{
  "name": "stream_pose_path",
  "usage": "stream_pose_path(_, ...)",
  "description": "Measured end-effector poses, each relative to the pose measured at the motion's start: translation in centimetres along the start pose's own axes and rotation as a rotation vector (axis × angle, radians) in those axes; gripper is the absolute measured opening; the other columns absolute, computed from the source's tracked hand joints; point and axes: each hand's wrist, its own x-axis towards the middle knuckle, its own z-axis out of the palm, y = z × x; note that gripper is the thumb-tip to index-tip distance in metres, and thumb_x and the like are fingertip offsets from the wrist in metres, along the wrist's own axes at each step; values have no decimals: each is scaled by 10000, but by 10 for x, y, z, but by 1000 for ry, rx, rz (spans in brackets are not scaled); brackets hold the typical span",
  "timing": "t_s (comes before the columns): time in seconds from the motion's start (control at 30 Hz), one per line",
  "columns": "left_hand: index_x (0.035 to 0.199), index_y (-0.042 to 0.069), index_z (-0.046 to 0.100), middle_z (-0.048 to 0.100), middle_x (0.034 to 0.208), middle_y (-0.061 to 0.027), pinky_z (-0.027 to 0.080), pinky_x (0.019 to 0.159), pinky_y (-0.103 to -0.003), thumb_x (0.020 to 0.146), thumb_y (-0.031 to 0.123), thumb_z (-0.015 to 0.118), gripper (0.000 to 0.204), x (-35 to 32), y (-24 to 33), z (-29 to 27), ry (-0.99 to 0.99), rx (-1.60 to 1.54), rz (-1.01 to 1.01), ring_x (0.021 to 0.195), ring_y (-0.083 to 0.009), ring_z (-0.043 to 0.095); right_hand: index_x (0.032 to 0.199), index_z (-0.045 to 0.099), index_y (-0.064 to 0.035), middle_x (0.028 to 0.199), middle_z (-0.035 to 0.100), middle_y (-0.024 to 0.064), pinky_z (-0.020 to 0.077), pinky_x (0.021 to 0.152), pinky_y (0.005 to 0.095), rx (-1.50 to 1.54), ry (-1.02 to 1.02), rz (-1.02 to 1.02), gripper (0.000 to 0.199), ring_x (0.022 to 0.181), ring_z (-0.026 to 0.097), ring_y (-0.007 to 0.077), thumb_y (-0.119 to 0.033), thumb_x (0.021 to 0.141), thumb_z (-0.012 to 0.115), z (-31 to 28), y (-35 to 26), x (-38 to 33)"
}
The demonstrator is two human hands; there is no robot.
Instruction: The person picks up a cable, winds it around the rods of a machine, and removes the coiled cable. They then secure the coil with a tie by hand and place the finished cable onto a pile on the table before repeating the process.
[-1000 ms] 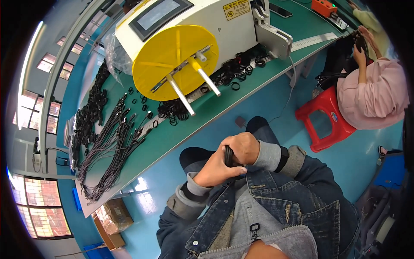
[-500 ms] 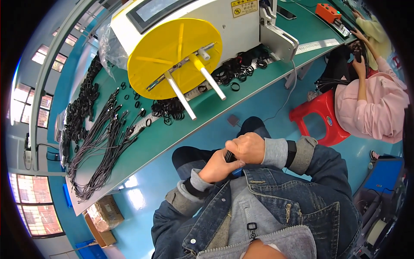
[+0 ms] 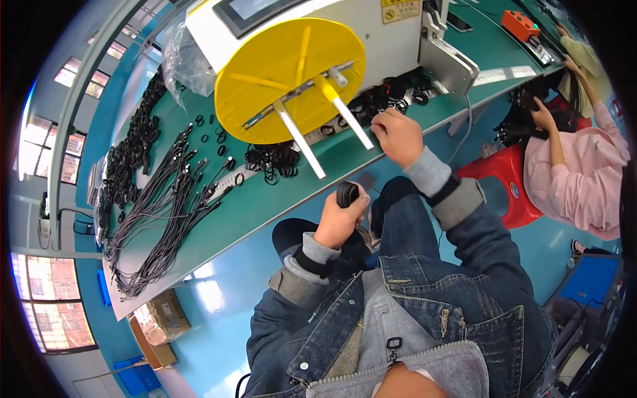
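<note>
Two bare hands in view, well apart. Left hand (image 3: 340, 215) is closed around a black cable coil (image 3: 347, 194), fingers wrapped on it, the coil's looped end sticking up past the thumb; it is held in front of the green table (image 3: 255, 202), above the person's knees. Right hand (image 3: 401, 139) is out over the table's near edge, fingers bent and tips close together; cannot tell if they pinch anything. Nearest to it: the right rod (image 3: 353, 124) of the yellow disc (image 3: 288, 76), and just beyond, a row of black rings (image 3: 381, 99); contact unclear. Left rod (image 3: 300, 142) also points toward the person, nothing wound on either rod. Disc sits on the front of a white machine (image 3: 391, 50) with a screen on top, partly cut off, and a metal bracket (image 3: 454, 63) at its right. Clump of black ties (image 3: 271, 159) below the disc. Left part of table: spread cable bundles (image 3: 169, 212), a heap of black cables (image 3: 136, 146) behind them, a clear plastic bag (image 3: 189, 63) beside the machine. Right part: metal ruler (image 3: 504, 74), phone (image 3: 459, 22), orange box (image 3: 521, 25). Farther right, a co-worker in pink (image 3: 574, 169) on a red stool (image 3: 514, 192).
</note>
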Motion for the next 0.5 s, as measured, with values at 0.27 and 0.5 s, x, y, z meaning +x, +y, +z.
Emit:
stream_pose_path(0.27, 837, 47, 496, 530, 721, -27, 383, 470, -223, 847, 124, 574, 110, 35, 31, 8, 309, -452, 63, 547, -97, 474, 845, 662, -24, 692, 611, 42, 436, 557, 242, 1009, -346, 471, 107, 624, 553, 113, -25, 740, 644, -15, -32, -6)
stream_pose_path(0.5, 858, 55, 494, 550, 757, -36, 392, 472, -213, 832, 77, 585, 97, 54, 24, 1, 448, -418, 92, 573, -88, 481, 819, 657, -4, 692, 601, 20, 418, 518, 219, 839, -221, 174, 65, 611, 546, 79, -39, 770, 632, 0, -35, -14)
